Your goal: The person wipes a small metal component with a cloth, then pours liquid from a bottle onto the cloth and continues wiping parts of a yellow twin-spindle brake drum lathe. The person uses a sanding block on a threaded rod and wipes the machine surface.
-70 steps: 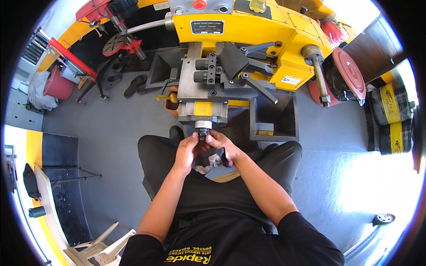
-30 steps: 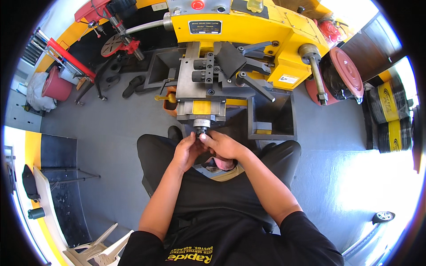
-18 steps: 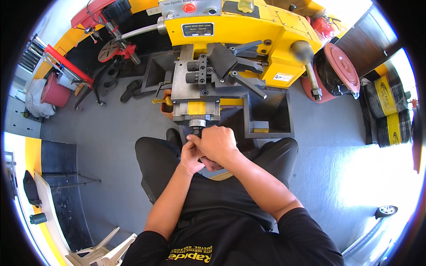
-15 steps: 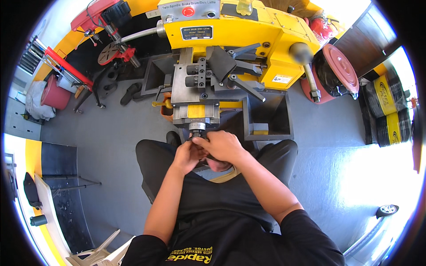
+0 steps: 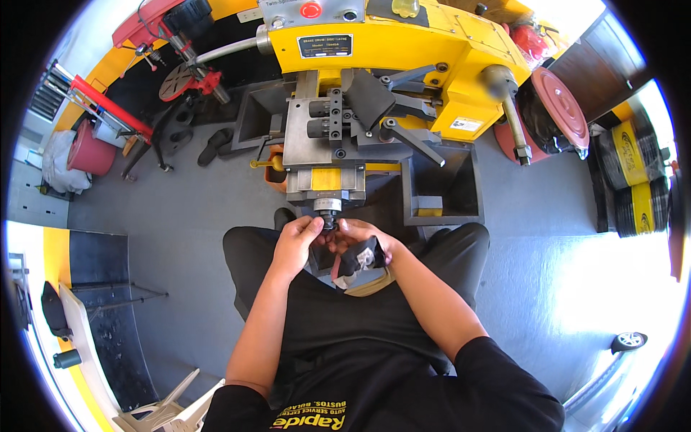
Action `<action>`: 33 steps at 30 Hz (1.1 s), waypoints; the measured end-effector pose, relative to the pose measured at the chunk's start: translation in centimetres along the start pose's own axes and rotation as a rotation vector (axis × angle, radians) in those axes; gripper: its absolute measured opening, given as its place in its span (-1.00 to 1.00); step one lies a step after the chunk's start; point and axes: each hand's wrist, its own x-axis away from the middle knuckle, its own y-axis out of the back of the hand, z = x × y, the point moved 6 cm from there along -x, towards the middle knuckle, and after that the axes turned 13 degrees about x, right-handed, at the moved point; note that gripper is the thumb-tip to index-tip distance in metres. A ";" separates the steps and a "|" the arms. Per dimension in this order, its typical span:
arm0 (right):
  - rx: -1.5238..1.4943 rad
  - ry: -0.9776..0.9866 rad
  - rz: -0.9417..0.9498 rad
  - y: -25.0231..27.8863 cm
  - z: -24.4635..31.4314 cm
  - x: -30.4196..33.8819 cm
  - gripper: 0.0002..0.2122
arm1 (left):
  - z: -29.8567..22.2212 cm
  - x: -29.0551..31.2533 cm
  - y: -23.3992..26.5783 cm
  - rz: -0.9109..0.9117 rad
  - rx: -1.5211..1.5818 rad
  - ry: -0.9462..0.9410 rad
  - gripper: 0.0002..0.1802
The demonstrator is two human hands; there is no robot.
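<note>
Directly ahead of me is a yellow and grey brake lathe [image 5: 403, 47], with a dialled metal collar [image 5: 327, 204] at its near end. Below that collar sits a small black knob [image 5: 329, 222]. My left hand [image 5: 294, 246] pinches the knob from the left, thumb on its side. From the right, my right hand [image 5: 366, 234] brings its thumb and fingertips against the knob. A crumpled dark rag [image 5: 356, 261] with pale and pinkish patches hangs in the right hand's palm. The undersides of the fingers are hidden.
Black lever handles [image 5: 414, 140] stick out on the lathe's right, above a dark metal tray [image 5: 443, 187]. An orange container [image 5: 275, 173] stands left of the slide. At far left is a red drill press [image 5: 188, 79]; a lidded pink bin [image 5: 554, 104] is at right.
My right hand has turned over, bringing the rag into plain view. My left hand has moved up to the knob, its thumb now on the side. The whole view has shifted slightly.
</note>
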 end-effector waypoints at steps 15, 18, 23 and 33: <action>1.506 -0.269 -0.699 -4.8 10.1 2.2 -0.28 | 7.4 2.0 -6.2 -0.143 1.189 0.376 -0.49; 1.591 -0.260 -0.717 -5.3 10.3 2.2 -0.29 | 10.5 1.0 -4.9 0.193 1.412 0.437 -0.55; 1.202 -0.042 -0.461 -1.5 6.7 1.6 -0.34 | 3.8 1.6 -0.8 -0.254 0.366 0.268 -0.48; 0.255 0.028 -0.103 2.0 -0.3 -1.0 -0.34 | -4.8 1.8 -2.7 -0.215 -0.514 -0.034 -0.43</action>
